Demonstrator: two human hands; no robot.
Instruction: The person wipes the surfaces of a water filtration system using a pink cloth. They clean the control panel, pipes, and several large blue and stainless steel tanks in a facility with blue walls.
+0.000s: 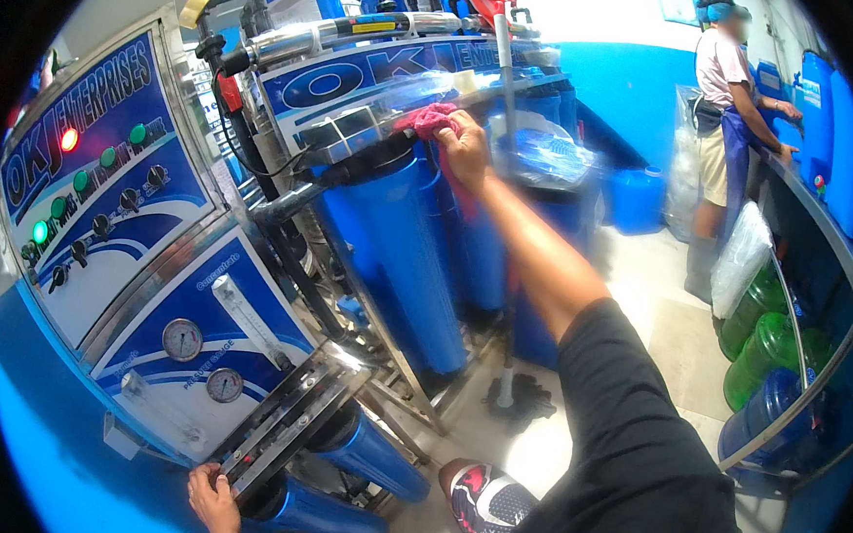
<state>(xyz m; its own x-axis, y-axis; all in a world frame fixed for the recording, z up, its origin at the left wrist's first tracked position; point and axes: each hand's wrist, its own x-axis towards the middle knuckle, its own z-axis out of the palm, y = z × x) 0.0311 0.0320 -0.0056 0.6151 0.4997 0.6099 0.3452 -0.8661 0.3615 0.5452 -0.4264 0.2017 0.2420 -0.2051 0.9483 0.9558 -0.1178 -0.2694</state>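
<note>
My right hand (pixel 467 148) grips a crumpled red cloth (pixel 432 120) above the top of a tall blue filter housing (pixel 402 243), beside its metal bracket (pixel 358 132). Part of the cloth hangs below my fingers. My left hand (pixel 213 499) rests on the lower end of a stainless steel frame rail (pixel 289 419), its fingers bent around the edge. Below that rail, more blue filter housings (pixel 375 450) lie slanted in view. Left of the rail stands a control panel with two pressure gauges (pixel 182 339), a flow meter (pixel 251 322), knobs and lit indicator lights (pixel 40 231).
A mop (pixel 508 74) stands upright beyond my right hand, near a plastic-covered blue drum (pixel 550 157). At the right, another person (pixel 726 101) stands at a metal counter (pixel 819 195) with blue containers. Green and blue water jugs (pixel 765 353) sit under the counter. Black pipes (pixel 291 203) run beside the housings.
</note>
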